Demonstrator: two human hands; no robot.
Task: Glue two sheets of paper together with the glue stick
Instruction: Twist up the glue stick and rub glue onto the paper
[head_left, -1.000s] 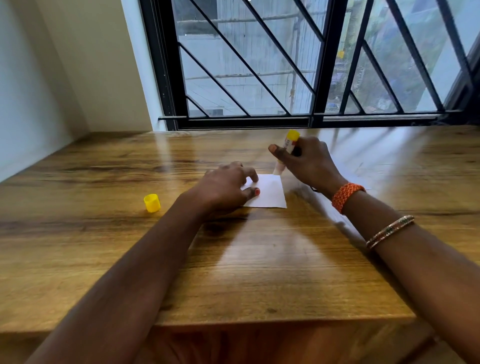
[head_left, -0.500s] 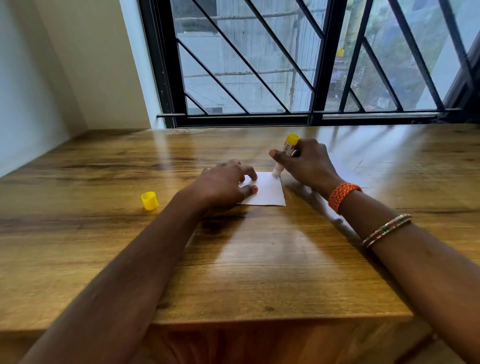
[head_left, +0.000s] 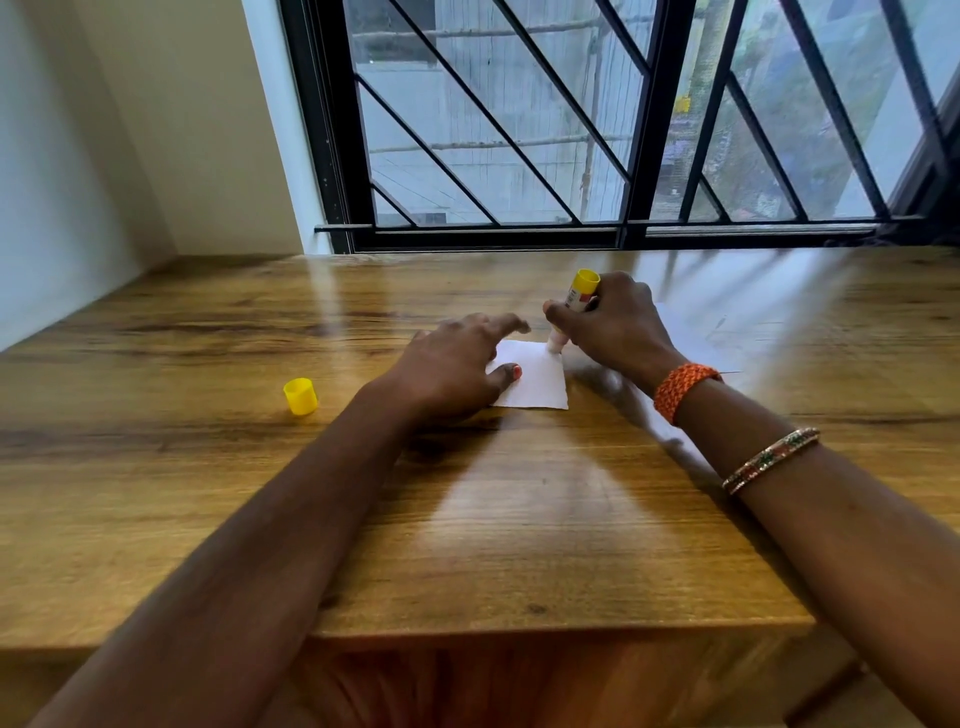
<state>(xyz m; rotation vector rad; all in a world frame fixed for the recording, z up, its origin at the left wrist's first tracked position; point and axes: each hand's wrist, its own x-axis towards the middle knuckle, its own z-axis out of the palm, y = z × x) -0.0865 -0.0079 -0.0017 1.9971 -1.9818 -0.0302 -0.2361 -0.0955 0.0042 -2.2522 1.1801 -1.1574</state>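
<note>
While the left hand (head_left: 457, 364) spreads flat on the paper (head_left: 537, 382), the right hand (head_left: 613, 327) pinches the glue stick (head_left: 574, 306) (at its far edge).

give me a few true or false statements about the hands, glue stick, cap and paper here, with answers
1. The right hand holds the glue stick. True.
2. The yellow cap is on the glue stick. False: it stands on the table, left of the left hand.
3. The left hand rests on the white paper. True.
4. The glue stick's tip is lifted high above the paper. False: it meets the paper's far edge.
</note>
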